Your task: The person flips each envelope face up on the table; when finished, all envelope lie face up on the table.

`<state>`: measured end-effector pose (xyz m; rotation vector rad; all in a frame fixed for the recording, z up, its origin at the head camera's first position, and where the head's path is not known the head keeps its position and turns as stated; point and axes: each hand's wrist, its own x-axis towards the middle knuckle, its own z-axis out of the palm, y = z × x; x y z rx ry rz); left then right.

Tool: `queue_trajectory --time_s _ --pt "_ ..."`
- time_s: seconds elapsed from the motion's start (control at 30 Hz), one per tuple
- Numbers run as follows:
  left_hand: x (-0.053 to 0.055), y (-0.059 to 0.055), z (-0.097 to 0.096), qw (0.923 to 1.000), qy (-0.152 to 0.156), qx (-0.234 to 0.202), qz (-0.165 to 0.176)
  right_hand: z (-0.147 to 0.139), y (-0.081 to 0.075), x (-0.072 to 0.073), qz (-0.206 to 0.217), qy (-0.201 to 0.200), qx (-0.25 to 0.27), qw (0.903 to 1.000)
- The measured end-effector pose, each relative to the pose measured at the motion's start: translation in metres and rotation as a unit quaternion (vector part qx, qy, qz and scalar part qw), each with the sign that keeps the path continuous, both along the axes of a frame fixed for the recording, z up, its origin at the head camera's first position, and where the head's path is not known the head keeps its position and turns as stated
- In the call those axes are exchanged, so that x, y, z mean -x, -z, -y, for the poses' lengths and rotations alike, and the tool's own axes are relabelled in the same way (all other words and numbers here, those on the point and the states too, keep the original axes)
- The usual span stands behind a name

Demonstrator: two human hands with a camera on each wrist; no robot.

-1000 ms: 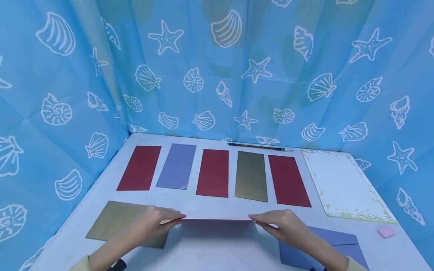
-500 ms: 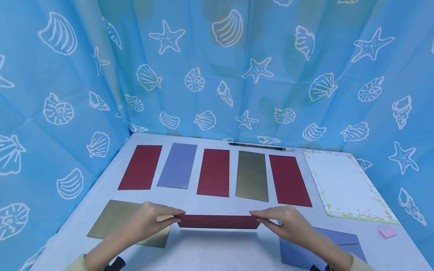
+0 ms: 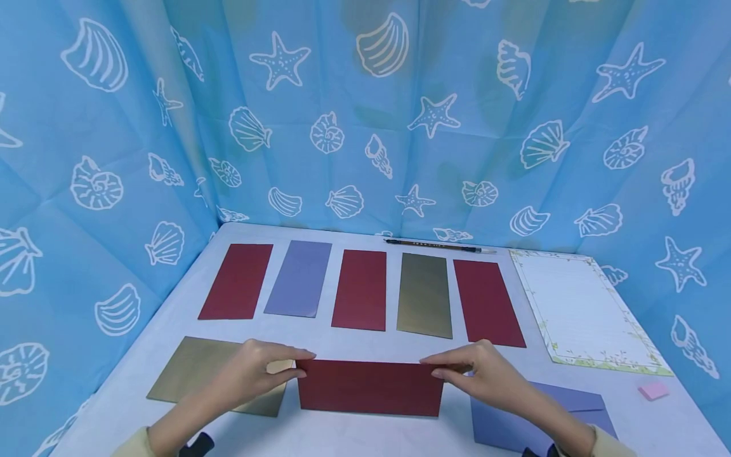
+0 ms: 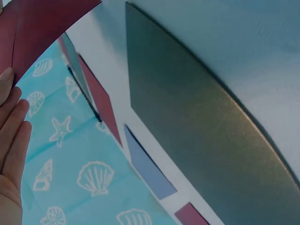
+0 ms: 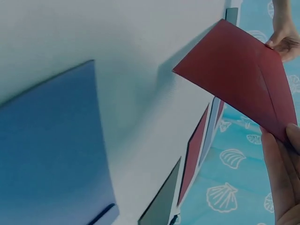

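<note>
A red envelope (image 3: 370, 388) is held up off the white table, tilted, its long side running left to right. My left hand (image 3: 258, 369) pinches its upper left corner between thumb and fingers. At the upper right corner my right hand (image 3: 476, 371) has the same kind of pinch. The right wrist view shows a flap line across the red envelope (image 5: 229, 70). A gold envelope (image 3: 194, 368) lies partly hidden under my left forearm. Beneath the right forearm lies a blue-purple envelope (image 3: 571, 406), also partly covered.
Behind the hands, several red, blue-purple and gold envelopes lie in a row, among them a middle red one (image 3: 360, 289). A writing brush (image 3: 434, 245) lies at the back edge. On the right are bordered letter paper (image 3: 582, 311) and a pink eraser-like block (image 3: 653, 391).
Both hands have tilted the red envelope from nearly edge-on, so its broad red face now shows, its lower edge nearer me. The hands have barely shifted, and the other items stay put.
</note>
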<state>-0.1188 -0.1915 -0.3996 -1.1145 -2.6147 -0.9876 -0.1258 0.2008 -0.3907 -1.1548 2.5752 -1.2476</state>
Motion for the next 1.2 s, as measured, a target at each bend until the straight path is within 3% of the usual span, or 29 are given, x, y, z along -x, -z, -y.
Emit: queue_trajectory --time_s 0.17,0.4,0.57,0.87,1.2 --pt "0.003 0.004 -0.002 0.9999 -0.003 0.003 -0.010 -0.001 0.009 0.002 -0.018 0.017 -0.014 0.9996" --pt "0.008 0.004 -0.004 0.9995 -0.008 0.024 -0.017 0.001 0.016 0.003 -0.139 0.021 -0.034 0.9895" --pt "0.012 0.001 -0.005 0.9987 -0.009 0.049 -0.010 0.003 0.016 0.004 -0.179 0.017 -0.035 0.9831" --pt "0.027 0.000 -0.007 0.9968 0.011 0.079 -0.002 0.004 0.019 0.007 -0.179 0.035 -0.062 0.9812" --pt "0.044 0.005 -0.008 0.9950 0.021 0.098 0.004 0.002 0.023 0.017 -0.107 0.029 -0.062 0.9919"
